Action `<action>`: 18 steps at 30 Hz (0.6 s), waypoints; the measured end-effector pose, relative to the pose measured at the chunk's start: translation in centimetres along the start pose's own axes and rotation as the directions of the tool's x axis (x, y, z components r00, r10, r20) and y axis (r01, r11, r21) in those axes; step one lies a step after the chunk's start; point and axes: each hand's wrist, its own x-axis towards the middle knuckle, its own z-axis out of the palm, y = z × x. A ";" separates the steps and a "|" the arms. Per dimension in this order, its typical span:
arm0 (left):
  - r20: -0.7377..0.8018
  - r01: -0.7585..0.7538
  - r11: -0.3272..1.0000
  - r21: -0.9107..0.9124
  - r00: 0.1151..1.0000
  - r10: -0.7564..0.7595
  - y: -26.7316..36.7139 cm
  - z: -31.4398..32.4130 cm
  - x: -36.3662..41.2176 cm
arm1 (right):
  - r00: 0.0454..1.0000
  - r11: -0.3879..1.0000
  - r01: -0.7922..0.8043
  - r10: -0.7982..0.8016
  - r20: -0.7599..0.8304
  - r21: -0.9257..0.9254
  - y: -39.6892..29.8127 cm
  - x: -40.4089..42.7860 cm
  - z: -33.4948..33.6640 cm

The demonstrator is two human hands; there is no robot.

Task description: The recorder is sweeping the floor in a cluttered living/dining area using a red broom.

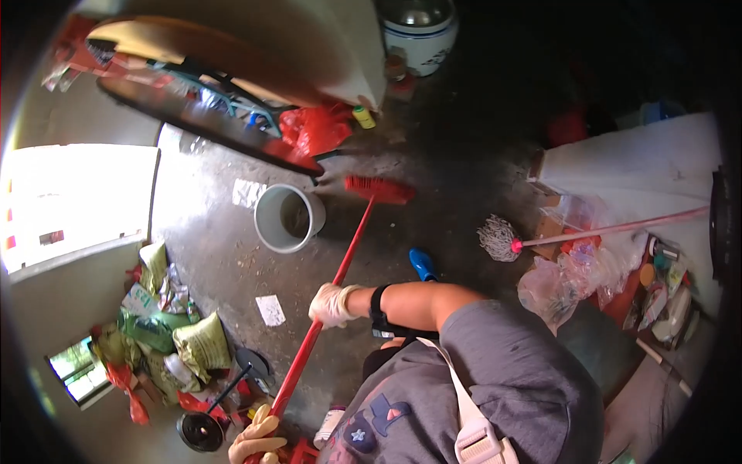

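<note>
My right hand (333,304), in a pale glove, grips the red handle of a push broom (355,249) partway along. At the lower edge of the view, my left hand (258,438), also gloved, curls around the handle's near end. The handle slants up and away to a wide red broom head (379,189) on the dark concrete floor (359,359). Left of the broom head stands a light grey plastic bucket (264,223), its inside partly shadowed. A sheet of white paper (271,310) lies on the floor left of my right hand. A blue boot (422,264) shows ahead of my body.
A string mop (498,239) leans at the right beside plastic bags (556,284). Sacks (203,345) and a black round-based stand (200,431) crowd the lower left. A round tabletop (203,130), a red bag (319,127) and a white ceramic jar (420,46) are ahead.
</note>
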 end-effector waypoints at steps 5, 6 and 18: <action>0.069 -0.051 0.999 -0.016 0.996 0.052 2.4 -1.2 -4.9 | 0.982 0.987 0.158 -0.159 0.098 0.014 -6.4 3.8 2.4; 0.086 -0.065 0.997 -0.029 0.994 0.067 2.5 -1.6 -6.1 | 0.977 0.980 0.192 -0.186 0.108 -0.044 -6.7 4.0 2.5; -0.345 -0.103 0.962 -0.251 0.939 0.010 -9.5 -13.3 -19.9 | 0.964 0.931 -0.110 0.186 0.192 -0.348 -2.0 9.6 3.2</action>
